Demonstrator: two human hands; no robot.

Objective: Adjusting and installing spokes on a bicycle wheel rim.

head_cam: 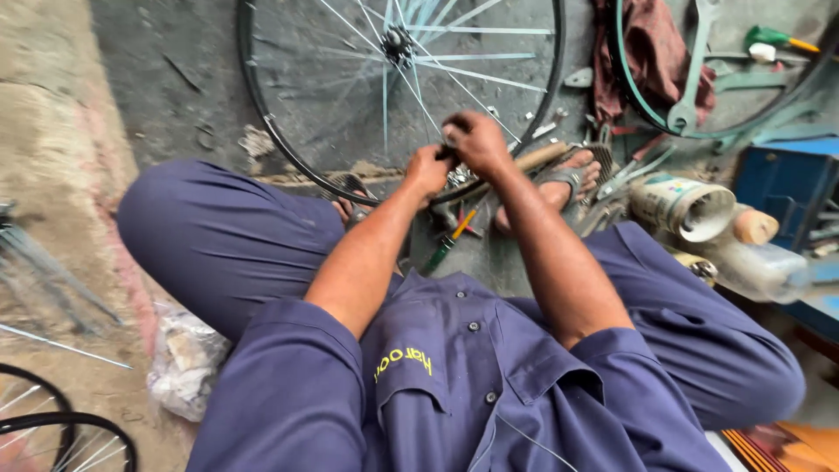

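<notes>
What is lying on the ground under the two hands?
Under the left hand and right hand, a green-handled screwdriver lies on the ground. The wheel rim section they grip is covered.

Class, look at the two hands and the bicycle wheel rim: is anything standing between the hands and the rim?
Nothing visible does. The left hand and right hand are already at the near edge of the wheel rim, gripping something small there that cannot be made out.

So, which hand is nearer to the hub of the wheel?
The right hand. It is just below and right of the hub; the left hand sits lower, at the rim.
</notes>
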